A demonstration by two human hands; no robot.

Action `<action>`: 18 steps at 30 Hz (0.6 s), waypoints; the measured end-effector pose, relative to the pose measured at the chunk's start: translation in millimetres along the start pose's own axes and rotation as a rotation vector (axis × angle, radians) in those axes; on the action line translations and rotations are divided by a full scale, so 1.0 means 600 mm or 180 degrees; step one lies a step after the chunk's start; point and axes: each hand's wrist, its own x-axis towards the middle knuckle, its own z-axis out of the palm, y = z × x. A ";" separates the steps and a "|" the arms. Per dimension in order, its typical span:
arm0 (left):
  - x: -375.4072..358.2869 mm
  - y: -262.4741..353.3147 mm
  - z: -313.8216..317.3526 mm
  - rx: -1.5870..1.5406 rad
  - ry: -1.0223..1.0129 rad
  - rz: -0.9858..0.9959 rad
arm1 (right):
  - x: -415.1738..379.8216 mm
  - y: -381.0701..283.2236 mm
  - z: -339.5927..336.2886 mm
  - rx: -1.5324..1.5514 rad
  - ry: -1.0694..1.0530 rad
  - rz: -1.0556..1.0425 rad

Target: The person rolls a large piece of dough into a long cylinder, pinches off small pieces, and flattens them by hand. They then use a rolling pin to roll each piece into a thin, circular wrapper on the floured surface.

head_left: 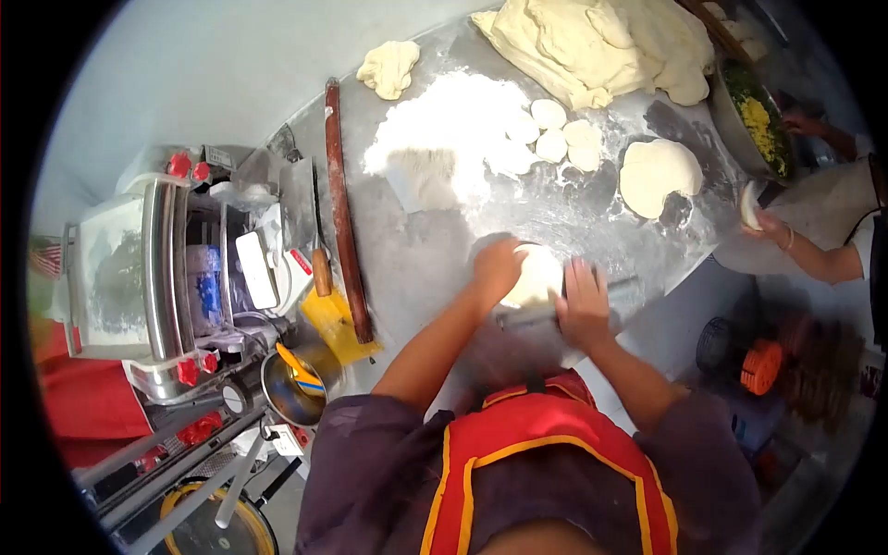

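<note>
A flat round of dough (536, 277) lies on the floured worktop near its front edge. My left hand (498, 271) has its fingers bent over the left edge of this round, with the fingertips partly hidden. Across the near side of the dough runs a thin grey rod (624, 284), blurred, like a small rolling pin. My right hand (584, 301) rests on the rod with its fingers stretched forward, beside the dough's right edge. Beyond my hands sit several small dough balls (549, 115) next to a pile of white flour (444, 120).
A large mass of dough (592, 46) covers the back. A flattened dough piece (659, 176) lies right, a dough lump (388, 69) back left. A long wooden rolling pin (339, 203) borders the left side. At right, another person's hand (775, 231) holds dough near a filling bowl (754, 125).
</note>
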 end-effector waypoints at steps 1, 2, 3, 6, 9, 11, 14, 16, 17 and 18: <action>-0.012 -0.015 -0.001 -0.0104 0.0134 -0.0195 | -0.037 -0.008 -0.024 0.0266 -0.0343 0.0209; -0.028 -0.024 -0.007 -0.0509 0.0042 -0.0188 | -0.032 -0.002 -0.010 0.0097 -0.0157 0.0107; -0.031 -0.024 -0.010 -0.0398 -0.0166 -0.0065 | -0.023 0.001 0.005 -0.0056 0.0017 0.0015; -0.004 0.024 -0.042 0.0193 -0.0537 0.0214 | 0.134 -0.007 0.009 0.0002 0.0207 0.0240; 0.041 0.054 -0.021 0.0334 -0.0662 -0.0029 | 0.224 0.000 0.022 -0.0047 0.0156 0.0437; 0.047 0.029 -0.021 0.0293 -0.0570 0.0101 | 0.180 -0.006 0.010 0.0098 0.0085 0.0230; 0.008 -0.018 -0.021 -0.0195 0.0113 0.0083 | 0.002 -0.001 -0.003 0.0121 -0.0095 -0.0185; -0.017 -0.034 -0.030 -0.0358 0.0208 -0.0148 | -0.026 -0.008 -0.022 0.0244 -0.0469 0.0095; -0.028 -0.043 -0.033 -0.0320 0.0082 -0.0104 | -0.028 -0.006 -0.009 0.0165 -0.0329 0.0031; -0.040 -0.047 -0.033 -0.0280 -0.0055 -0.0066 | 0.004 -0.012 -0.008 0.0209 -0.0101 0.0022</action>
